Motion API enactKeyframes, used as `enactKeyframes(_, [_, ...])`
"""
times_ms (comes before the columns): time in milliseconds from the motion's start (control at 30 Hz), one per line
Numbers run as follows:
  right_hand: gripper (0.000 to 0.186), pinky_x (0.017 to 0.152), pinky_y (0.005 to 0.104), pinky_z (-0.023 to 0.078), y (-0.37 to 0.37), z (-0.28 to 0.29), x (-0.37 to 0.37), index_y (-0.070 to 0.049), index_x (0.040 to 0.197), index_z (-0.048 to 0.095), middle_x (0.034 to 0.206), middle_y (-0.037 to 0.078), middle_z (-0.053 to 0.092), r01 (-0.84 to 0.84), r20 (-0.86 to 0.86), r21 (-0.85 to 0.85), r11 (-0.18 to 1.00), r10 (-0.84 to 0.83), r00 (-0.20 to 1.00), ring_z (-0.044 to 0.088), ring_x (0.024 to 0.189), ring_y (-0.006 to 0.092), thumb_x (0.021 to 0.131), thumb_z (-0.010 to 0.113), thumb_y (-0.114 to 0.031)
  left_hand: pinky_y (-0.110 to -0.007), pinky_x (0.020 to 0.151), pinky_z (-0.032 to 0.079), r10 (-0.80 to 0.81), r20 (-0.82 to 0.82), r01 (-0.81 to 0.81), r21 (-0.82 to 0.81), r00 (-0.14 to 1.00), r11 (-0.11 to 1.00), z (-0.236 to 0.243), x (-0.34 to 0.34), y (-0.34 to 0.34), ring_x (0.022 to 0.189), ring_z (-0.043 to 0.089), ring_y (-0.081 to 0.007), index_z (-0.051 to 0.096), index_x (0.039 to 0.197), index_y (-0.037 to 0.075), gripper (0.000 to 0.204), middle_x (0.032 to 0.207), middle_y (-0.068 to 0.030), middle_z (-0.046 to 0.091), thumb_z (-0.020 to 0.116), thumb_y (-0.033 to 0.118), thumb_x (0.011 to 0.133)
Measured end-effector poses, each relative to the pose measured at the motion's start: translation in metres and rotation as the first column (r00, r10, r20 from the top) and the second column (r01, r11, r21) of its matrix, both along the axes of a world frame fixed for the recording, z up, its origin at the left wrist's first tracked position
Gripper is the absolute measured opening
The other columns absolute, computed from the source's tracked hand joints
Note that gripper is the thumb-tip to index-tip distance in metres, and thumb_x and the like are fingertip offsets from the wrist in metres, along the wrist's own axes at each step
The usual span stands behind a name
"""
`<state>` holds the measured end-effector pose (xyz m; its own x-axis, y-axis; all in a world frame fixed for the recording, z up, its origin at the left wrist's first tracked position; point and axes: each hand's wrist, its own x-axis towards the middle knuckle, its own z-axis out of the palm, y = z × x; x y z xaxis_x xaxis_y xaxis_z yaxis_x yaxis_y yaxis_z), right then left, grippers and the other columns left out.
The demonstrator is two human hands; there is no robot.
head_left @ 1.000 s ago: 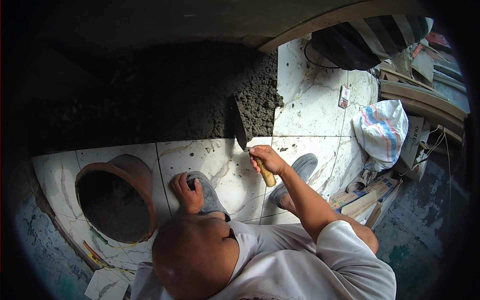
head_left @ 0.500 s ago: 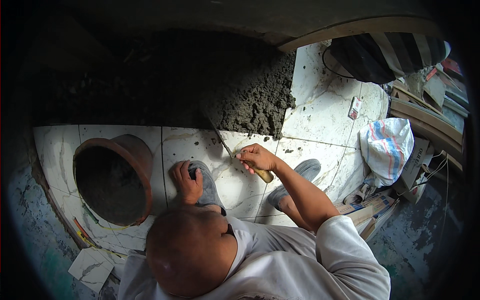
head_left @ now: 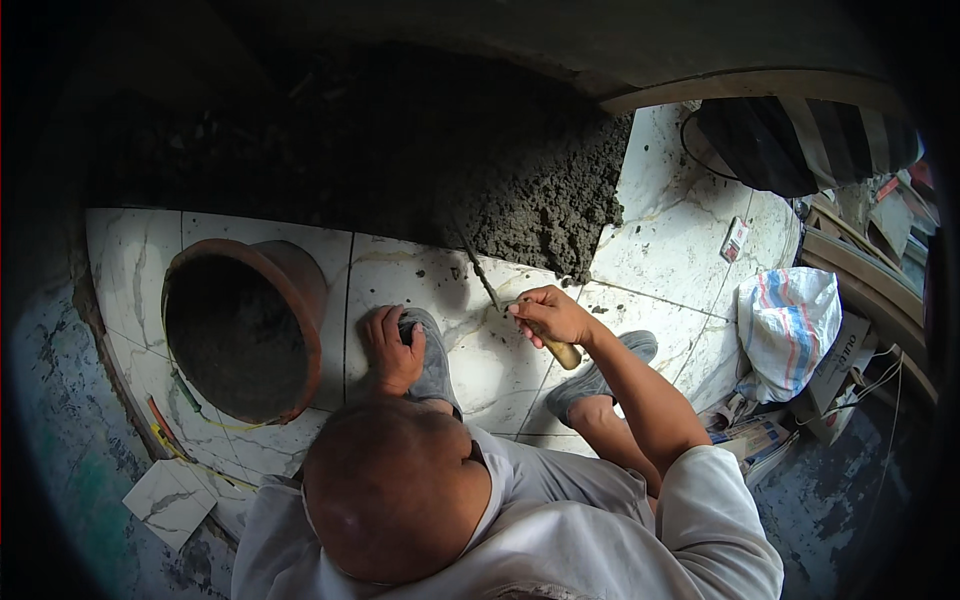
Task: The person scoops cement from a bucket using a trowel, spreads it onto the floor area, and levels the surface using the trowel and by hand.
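My right hand (head_left: 550, 318) is closed around the wooden handle of a trowel (head_left: 565, 355). Its thin metal neck slants up and left over the tiles, and its far end is lost in the shadow at the edge of the mortar bed (head_left: 545, 205). Grey, lumpy mortar shows in the light, while much of the bed lies in darkness. Down beside my left grey shoe (head_left: 437, 365), my left hand (head_left: 397, 350) is empty, fingers stretched forward and thumb apart, touching the shoe's inner or upper side; which one I cannot tell.
A brown bucket (head_left: 312, 345) tilts on the white marbled tiles (head_left: 490, 370) at left. Nearby lie hand tools and a loose tile piece (head_left: 170, 503). On the right are a small packet (head_left: 735, 239), a white striped sack (head_left: 790, 330), cardboard boxes and wooden boards (head_left: 865, 270).
The whole view has shifted, placing the scene slightly farther right. My right hand still grips the trowel near the mortar edge, and my left hand stays by the shoe.
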<state>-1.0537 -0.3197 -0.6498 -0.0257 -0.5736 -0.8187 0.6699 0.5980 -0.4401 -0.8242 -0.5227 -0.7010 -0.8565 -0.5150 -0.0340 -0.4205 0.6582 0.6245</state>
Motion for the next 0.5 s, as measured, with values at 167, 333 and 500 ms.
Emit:
enactKeyframes(167, [0.032, 0.041, 0.0277, 0.045, -0.076, -0.033, 0.013, -0.003, 0.072, 0.058, 0.059, 0.004, 0.057, 0.103, 0.028, -0.066, 0.993, -0.101, 0.995, 0.054, 0.044, 0.0122, 0.092, 0.061, -0.028, -0.050, 0.095, 0.036, 0.012, -0.009, -0.012, 0.013, 1.000, 1.000, -0.003, -0.005, 0.005, 0.106, 0.046, -0.0379, 0.052, 0.118, 0.000, 0.042, 0.116, -0.0189, 0.049, 0.064, 0.016, 0.080])
enactKeyframes(333, [0.031, 0.041, 0.0257, 0.044, -0.007, -0.027, -0.022, -0.002, 0.074, 0.059, 0.059, 0.004, 0.057, 0.134, 0.014, 0.017, 0.991, -0.134, 0.991, 0.054, 0.042, 0.0124, 0.093, 0.061, -0.026, -0.050, 0.095, 0.036, 0.035, -0.022, -0.035, 0.032, 0.999, 0.999, -0.001, 0.000, 0.002, 0.106, 0.046, -0.0380, 0.052, 0.118, 0.000, 0.043, 0.115, -0.0192, 0.049, 0.065, 0.016, 0.080])
enactKeyframes(500, [0.029, 0.041, 0.0254, 0.044, 0.094, -0.003, -0.042, -0.003, 0.076, 0.060, 0.059, 0.004, 0.057, 0.036, -0.062, 0.162, 0.986, -0.026, 0.998, 0.053, 0.042, 0.0121, 0.092, 0.062, -0.027, -0.050, 0.095, 0.036, 0.020, -0.027, -0.019, 0.024, 0.999, 1.000, -0.001, -0.001, 0.001, 0.106, 0.046, -0.0380, 0.053, 0.118, 0.001, 0.044, 0.115, -0.0191, 0.049, 0.065, 0.017, 0.079])
